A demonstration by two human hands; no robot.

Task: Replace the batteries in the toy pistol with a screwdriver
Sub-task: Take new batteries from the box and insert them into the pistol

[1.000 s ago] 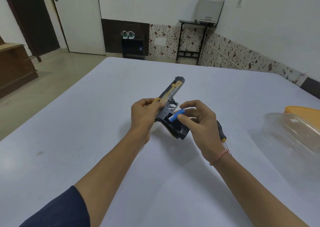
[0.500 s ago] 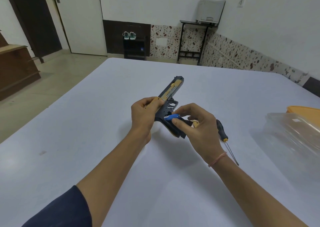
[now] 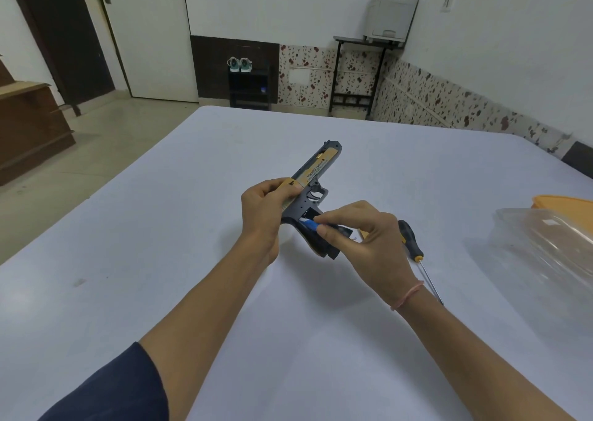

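A dark grey and tan toy pistol is held above the white table, its barrel pointing away from me. My left hand grips the rear of its slide. My right hand pinches a blue battery with thumb and forefinger and holds it against the open compartment in the grip. A screwdriver with a black handle and yellow collar lies on the table just right of my right hand, shaft toward me.
A clear plastic container lies at the right edge of the table, with an orange lid behind it. A small tan piece shows on the table behind my right hand. Beyond the table are a door, a shoe rack and a stand.
My right hand has brought the blue battery down from above the grip into the open compartment, and its fingers now lie flatter over the grip. My left hand keeps its hold.
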